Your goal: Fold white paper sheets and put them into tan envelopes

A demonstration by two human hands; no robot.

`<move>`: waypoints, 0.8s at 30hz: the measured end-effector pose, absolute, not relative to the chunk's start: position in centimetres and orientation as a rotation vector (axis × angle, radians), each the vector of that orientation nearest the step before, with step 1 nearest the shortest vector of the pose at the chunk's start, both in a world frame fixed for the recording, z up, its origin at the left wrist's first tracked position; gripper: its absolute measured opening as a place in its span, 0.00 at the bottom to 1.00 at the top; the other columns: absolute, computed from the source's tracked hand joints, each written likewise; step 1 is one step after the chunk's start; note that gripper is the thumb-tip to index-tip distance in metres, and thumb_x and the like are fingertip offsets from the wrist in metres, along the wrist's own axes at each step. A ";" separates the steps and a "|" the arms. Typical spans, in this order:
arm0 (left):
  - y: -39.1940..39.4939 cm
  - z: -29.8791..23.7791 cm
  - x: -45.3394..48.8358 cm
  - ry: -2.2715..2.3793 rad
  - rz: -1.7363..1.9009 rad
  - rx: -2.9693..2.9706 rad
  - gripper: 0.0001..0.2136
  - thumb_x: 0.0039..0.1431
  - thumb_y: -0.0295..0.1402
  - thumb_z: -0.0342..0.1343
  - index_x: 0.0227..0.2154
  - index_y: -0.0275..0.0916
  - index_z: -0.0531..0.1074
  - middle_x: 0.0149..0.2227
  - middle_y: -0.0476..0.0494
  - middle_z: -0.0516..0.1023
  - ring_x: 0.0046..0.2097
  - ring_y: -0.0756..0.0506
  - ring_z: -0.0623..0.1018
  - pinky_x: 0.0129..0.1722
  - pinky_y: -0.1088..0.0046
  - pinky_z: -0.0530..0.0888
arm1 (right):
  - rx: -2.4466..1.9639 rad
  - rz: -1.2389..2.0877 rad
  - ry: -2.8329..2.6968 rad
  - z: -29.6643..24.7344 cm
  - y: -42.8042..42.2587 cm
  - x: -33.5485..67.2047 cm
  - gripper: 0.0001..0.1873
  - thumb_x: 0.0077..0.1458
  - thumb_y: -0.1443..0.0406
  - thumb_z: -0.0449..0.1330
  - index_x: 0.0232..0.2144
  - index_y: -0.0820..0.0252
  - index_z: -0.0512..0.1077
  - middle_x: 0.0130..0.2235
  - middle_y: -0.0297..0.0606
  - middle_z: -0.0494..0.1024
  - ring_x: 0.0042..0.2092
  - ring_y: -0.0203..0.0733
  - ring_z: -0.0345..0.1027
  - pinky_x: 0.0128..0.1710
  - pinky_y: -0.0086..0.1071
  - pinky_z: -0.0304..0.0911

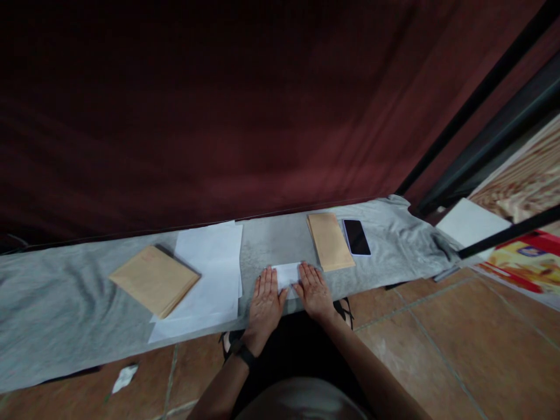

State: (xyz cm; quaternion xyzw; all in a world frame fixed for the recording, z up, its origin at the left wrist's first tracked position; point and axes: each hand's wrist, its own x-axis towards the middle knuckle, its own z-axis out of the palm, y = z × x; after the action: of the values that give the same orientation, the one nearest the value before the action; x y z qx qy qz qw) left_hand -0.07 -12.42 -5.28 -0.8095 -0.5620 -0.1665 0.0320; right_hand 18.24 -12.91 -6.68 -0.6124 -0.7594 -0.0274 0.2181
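Note:
A small folded white paper (287,273) lies on the grey cloth (65,309) at the near edge of the low table. My left hand (265,304) lies flat on the paper's left part, fingers stretched out together. My right hand (314,290) presses flat on its right side. Neither hand grips anything. A stack of white sheets (210,262) lies to the left, with a pile of tan envelopes (154,279) resting on it. A second tan envelope pile (329,240) sits just right of my hands.
A black phone (356,237) lies beside the right envelope pile. A dark red curtain (219,116) hangs behind the table. A white sheet (470,223) and a colourful printed box (525,262) are at far right. A crumpled paper scrap (124,377) lies on the tiled floor.

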 end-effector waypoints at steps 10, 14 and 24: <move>-13.0 -5.4 -1.1 -1.811 -0.570 -2.407 0.28 0.70 0.39 0.40 0.67 0.27 0.54 0.66 0.26 0.63 0.68 0.35 0.61 0.65 0.49 0.62 | -1.687 -0.133 -2.085 -6.6 -13.6 18.9 0.31 0.69 0.58 0.49 0.68 0.69 0.54 0.66 0.54 0.62 0.68 0.55 0.55 0.65 0.50 0.55; -13.1 -5.5 -1.4 -1.818 -0.604 -2.397 0.27 0.70 0.37 0.40 0.67 0.29 0.55 0.65 0.28 0.66 0.68 0.35 0.63 0.64 0.49 0.64 | -1.685 -0.145 -2.086 -6.8 -13.6 18.9 0.32 0.69 0.58 0.48 0.68 0.70 0.52 0.66 0.54 0.62 0.67 0.55 0.54 0.65 0.51 0.55; -10.2 -3.0 -0.7 -2.406 -0.883 -2.392 0.24 0.62 0.32 0.52 0.61 0.34 0.65 0.54 0.34 0.76 0.55 0.40 0.75 0.57 0.61 0.72 | -1.709 -0.169 -2.095 -6.8 -13.4 18.9 0.31 0.69 0.57 0.48 0.67 0.70 0.56 0.65 0.54 0.65 0.66 0.54 0.57 0.65 0.49 0.53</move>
State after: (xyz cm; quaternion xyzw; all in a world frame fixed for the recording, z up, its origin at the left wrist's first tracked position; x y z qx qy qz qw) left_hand -0.66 -10.24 -3.00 -0.6709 -0.6750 -0.2478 -0.1811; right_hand 18.93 -13.40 -6.82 -0.6163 -0.7552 -0.0611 0.2147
